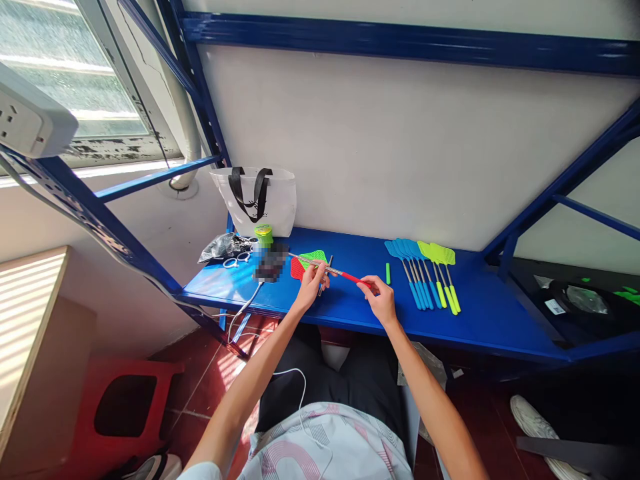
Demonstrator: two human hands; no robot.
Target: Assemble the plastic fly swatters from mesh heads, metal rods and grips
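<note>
My left hand (312,285) is closed around a thin metal rod (332,270) above the blue table. The rod slants down to the right into a red handle sleeve (352,277), which my right hand (380,297) pinches at its far end. Another metal rod (329,264) shows by my left fingers; whether they hold it I cannot tell. Just beyond that hand lie a green fly swatter head (315,256) and a red swatter head (297,269), partly covered. A loose green handle sleeve (388,273) rests beyond my right hand.
Blue fly swatters (411,267) and yellow fly swatters (440,263) lie in a row at the right on the blue table (505,313). Toward the left are a blurred-out dark object (271,263), scissors (235,260), a green tub (263,235) and a white bag (280,200).
</note>
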